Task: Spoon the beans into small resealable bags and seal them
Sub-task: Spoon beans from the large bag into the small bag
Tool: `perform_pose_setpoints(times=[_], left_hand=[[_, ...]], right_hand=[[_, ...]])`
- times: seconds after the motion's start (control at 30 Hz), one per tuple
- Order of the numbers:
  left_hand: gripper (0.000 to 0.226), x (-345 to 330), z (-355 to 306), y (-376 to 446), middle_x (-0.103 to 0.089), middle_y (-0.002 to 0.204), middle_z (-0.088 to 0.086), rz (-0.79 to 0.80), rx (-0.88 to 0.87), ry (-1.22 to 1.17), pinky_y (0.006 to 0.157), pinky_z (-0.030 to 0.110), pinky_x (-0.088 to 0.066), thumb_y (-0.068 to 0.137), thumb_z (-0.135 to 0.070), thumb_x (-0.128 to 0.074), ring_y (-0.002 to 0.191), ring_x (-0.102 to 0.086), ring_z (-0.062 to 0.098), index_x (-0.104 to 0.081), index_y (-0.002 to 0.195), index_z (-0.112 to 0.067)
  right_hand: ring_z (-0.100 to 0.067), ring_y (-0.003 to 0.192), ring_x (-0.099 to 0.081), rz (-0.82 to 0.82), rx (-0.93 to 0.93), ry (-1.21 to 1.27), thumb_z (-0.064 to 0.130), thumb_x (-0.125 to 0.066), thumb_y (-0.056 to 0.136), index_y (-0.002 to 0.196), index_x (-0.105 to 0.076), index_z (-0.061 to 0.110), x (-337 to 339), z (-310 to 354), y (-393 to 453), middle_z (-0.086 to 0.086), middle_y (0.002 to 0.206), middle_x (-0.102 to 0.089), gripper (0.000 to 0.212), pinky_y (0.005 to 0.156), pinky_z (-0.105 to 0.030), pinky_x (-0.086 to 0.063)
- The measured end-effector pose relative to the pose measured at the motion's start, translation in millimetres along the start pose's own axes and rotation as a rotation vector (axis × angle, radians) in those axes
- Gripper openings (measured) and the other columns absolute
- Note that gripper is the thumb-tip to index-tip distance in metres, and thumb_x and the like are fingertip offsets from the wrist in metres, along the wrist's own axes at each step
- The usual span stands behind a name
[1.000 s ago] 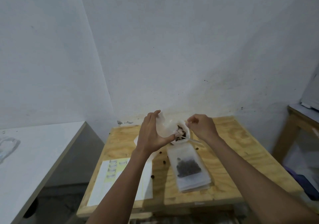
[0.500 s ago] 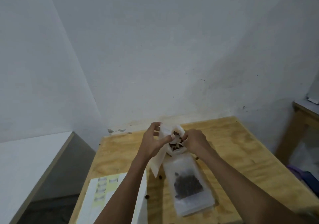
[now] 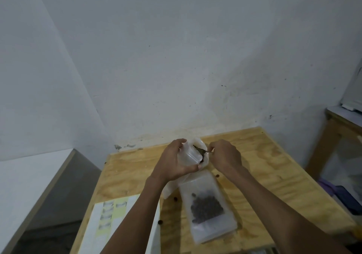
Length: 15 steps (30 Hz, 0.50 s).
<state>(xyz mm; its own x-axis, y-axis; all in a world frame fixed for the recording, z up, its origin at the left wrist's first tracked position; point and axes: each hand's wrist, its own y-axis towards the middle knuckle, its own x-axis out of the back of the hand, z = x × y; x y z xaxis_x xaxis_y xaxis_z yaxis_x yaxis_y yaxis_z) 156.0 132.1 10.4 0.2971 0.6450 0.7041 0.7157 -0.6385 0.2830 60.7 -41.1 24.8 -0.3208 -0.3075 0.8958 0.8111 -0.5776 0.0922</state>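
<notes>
Above the wooden table, the left hand is gripping a small, limp resealable bag while the right hand is pinching a spoon at its mouth. The thin plastic probably sags, so holding near the opening suits best.

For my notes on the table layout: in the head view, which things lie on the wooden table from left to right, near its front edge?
Sheet of labels → loose bean → filled bag of beans.

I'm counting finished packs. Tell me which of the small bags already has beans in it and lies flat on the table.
The small bag nearest the person, topping a stack, dark beans showing through. The other bag is held up in the left hand.
</notes>
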Motion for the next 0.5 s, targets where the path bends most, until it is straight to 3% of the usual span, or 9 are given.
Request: perform_pose_setpoints(times=[0.17, 0.33, 0.5], left_hand=[[0.106, -1.8, -4.4, -0.5, -0.056, 0.132, -0.007, -0.007, -0.044, 0.003, 0.095, 0.031, -0.050, 0.056, -0.075, -0.079, 0.116, -0.055, 0.011, -0.048, 0.142, -0.021], [0.105, -0.8, -20.1, 16.7, -0.058, 0.128, -0.006, -0.071, -0.071, -0.076, 0.088, 0.019, -0.045, 0.055, -0.069, -0.083, 0.112, -0.056, 0.009, -0.050, 0.141, -0.019], [0.103, -7.4, -23.5, 29.5, -0.056, 0.128, -0.006, -0.065, -0.075, -0.091, 0.087, 0.018, -0.043, 0.056, -0.069, -0.081, 0.112, -0.054, 0.009, -0.049, 0.141, -0.020]], right_hand=[[-0.022, 0.093, -0.070, -0.023, -0.052, 0.026, 0.014, -0.065, 0.092, 0.113, -0.078, 0.026, -8.7, -8.5, -6.7, 0.001, 0.111, -0.074, 0.027, 0.067, -0.027, -0.049], [-0.017, 0.081, -0.071, 0.052, -0.107, 0.136, 0.023, -0.067, 0.094, 0.107, -0.080, 0.030, -11.7, -9.6, -3.9, 0.004, 0.099, -0.078, 0.020, 0.068, -0.029, -0.059], [-0.015, 0.083, -0.071, 0.181, -0.122, 0.319, 0.030, -0.066, 0.095, 0.095, -0.083, 0.030, -14.4, -16.7, 2.5, 0.004, 0.100, -0.079, 0.017, 0.077, -0.036, -0.062]])
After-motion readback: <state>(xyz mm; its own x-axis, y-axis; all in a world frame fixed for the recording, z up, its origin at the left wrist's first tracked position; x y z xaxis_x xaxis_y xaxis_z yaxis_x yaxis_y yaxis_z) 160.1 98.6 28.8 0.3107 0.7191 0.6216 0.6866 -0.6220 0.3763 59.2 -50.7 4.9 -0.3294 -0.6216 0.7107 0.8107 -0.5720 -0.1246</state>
